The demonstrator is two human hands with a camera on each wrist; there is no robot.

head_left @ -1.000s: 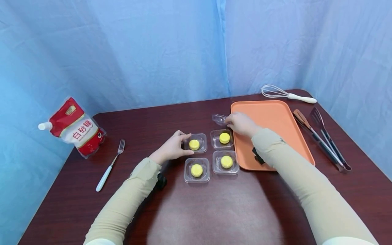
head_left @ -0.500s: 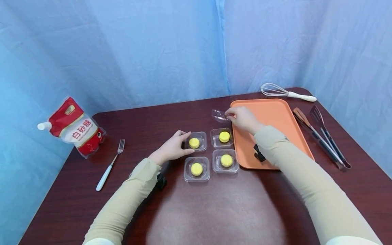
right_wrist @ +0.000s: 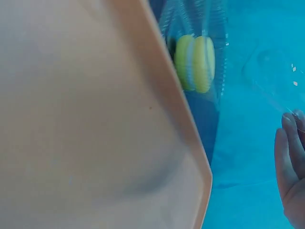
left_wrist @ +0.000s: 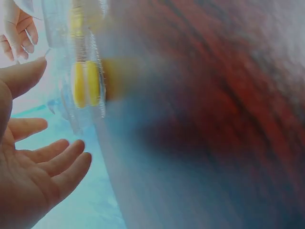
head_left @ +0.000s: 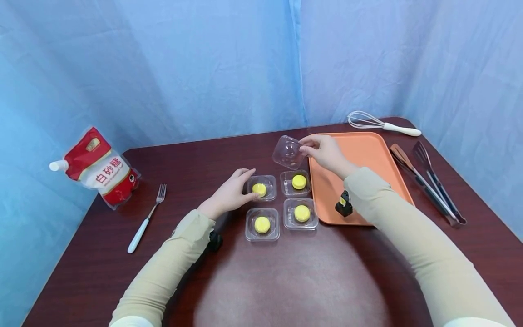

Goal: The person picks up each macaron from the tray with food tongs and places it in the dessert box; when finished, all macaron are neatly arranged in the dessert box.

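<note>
My right hand [head_left: 327, 152] pinches a clear plastic lid [head_left: 288, 154] by its right side. The lid is raised and tilted above the back right clear box [head_left: 284, 190], which holds a yellow macaron [head_left: 299, 182]. My left hand [head_left: 230, 193] is beside the back left box [head_left: 273, 185], fingers spread and relaxed around its left side, nothing gripped. Inside that box sits another macaron [head_left: 259, 190]. Both cookie halves of a macaron [left_wrist: 86, 85] show side-on in the left wrist view. The front left box [head_left: 248, 232] and front right box [head_left: 314, 221] each hold a macaron too.
An orange tray [head_left: 359, 150] lies right of the boxes, partly under my right forearm. Behind it is a whisk [head_left: 402, 130]; tongs [head_left: 433, 190] lie farther right. On the left are a fork [head_left: 140, 231] and a red-and-white sugar bag [head_left: 104, 170].
My right hand has risen slightly with the lid and turned it, so its broad face now shows. My left hand stays by the back left box, its thumb shifted a little upward.
</note>
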